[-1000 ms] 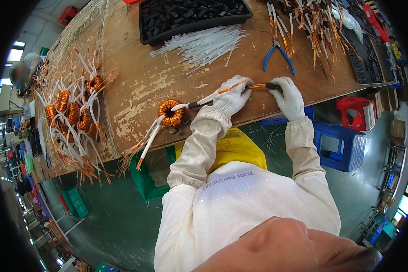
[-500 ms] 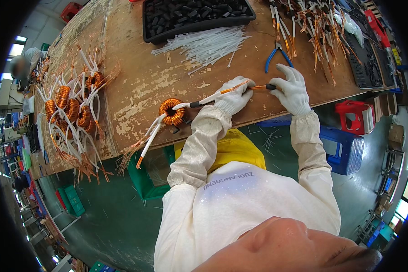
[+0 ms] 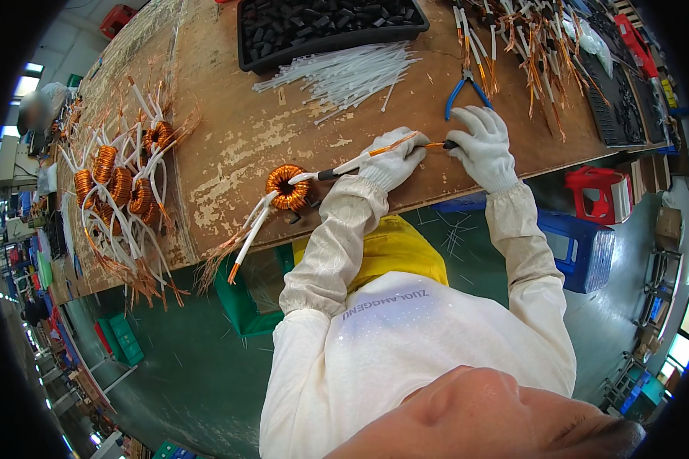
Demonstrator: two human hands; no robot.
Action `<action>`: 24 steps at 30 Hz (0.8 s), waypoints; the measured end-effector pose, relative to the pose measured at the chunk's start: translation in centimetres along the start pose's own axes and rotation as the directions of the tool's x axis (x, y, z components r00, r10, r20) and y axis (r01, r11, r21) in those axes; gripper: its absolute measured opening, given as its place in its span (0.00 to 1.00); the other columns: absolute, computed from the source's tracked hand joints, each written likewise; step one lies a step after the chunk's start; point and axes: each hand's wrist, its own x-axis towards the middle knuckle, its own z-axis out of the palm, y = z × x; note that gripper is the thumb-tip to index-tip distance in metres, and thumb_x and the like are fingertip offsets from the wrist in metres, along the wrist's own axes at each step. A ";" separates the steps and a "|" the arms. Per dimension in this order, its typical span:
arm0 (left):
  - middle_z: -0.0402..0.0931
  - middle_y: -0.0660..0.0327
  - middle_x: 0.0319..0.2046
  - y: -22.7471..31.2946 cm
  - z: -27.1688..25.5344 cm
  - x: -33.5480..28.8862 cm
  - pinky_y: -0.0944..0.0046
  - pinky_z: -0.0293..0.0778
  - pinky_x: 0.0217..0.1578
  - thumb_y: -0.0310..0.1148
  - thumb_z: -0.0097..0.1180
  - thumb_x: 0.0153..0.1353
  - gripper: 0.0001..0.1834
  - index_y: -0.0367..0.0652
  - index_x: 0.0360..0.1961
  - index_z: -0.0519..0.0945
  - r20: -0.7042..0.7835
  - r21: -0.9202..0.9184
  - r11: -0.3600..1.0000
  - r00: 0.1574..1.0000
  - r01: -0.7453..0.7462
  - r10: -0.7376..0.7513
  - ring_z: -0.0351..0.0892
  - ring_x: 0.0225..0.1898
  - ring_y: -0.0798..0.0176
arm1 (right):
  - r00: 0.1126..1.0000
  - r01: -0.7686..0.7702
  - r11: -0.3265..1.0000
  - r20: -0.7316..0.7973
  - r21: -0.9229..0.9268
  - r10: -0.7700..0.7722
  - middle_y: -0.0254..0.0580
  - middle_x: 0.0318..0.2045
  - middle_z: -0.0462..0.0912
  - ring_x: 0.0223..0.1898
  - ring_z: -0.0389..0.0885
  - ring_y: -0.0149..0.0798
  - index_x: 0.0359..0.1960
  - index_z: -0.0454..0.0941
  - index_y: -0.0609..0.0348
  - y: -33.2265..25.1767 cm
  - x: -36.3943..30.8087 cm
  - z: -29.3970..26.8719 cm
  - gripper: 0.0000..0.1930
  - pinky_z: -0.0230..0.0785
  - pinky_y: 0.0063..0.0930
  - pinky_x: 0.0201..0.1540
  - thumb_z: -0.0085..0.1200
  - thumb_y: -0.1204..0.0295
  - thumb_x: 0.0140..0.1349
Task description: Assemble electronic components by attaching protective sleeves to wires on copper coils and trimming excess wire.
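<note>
A copper-wound ring coil (image 3: pixel 288 187) with white-sleeved leads lies near the table's front edge. One lead (image 3: pixel 347 166) runs right from it, with a black sleeve near the coil, into my gloved left hand (image 3: pixel 393 159), whose fingers are closed round it. Beyond that hand the orange-copper wire end (image 3: pixel 434 145) reaches a small black sleeve (image 3: pixel 450 144). My gloved right hand (image 3: pixel 482 149) pinches this sleeve between thumb and forefinger, its other fingers raised. Blue-handled pliers (image 3: pixel 467 93) lie just behind my right hand.
Behind the hands are a pile of white cable ties (image 3: pixel 352 76) and a black tray (image 3: pixel 333 47) of small black sleeves. Several finished-looking coils (image 3: pixel 121 186) are heaped at left, stripped wires (image 3: pixel 524 46) at back right. A blue stool (image 3: pixel 582 252) stands below the table.
My right hand and the small black sleeve have shifted slightly left, toward my left hand. The raised fingers of the right hand look a little more spread. My left hand keeps its hold.
</note>
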 end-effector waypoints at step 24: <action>0.79 0.55 0.52 -1.0 -1.9 -7.7 0.51 0.77 0.53 0.33 0.65 0.58 0.17 0.46 0.50 0.82 -0.437 0.471 0.876 0.890 0.102 0.131 0.78 0.55 0.46 | 0.984 0.080 0.995 0.163 -0.057 -0.069 0.37 0.40 0.82 0.54 0.79 0.42 0.36 0.81 0.52 -3.8 2.6 3.2 0.13 0.60 0.53 0.70 0.67 0.67 0.48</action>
